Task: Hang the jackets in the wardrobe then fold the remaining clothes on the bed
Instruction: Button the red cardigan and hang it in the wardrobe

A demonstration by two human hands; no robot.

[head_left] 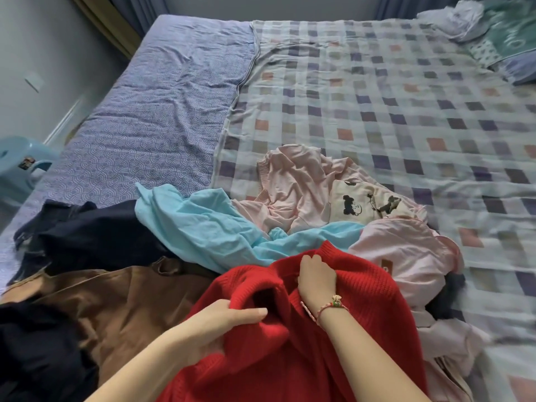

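Your left hand (220, 323) grips a bunched fold of the red sweater (290, 364), thumb lying across the top; your right hand (316, 280), with a bracelet (333, 304) at the wrist, clutches the knit further up, fingers curled into it; the sweater lies at the near edge of the bed (159, 111), on top of the heap. Just left of it a brown jacket (116, 300) lies crumpled, touching it; dark clothes (87, 230) sit beyond and beside the jacket. A light blue top (203, 224) spreads behind the sweater; a pink shirt (295, 184) with a cartoon print lies past that on the checked blanket (406, 111); another pink garment (406, 256) rests against the sweater's right side. A blue stool (17, 166) stands left of the bed.
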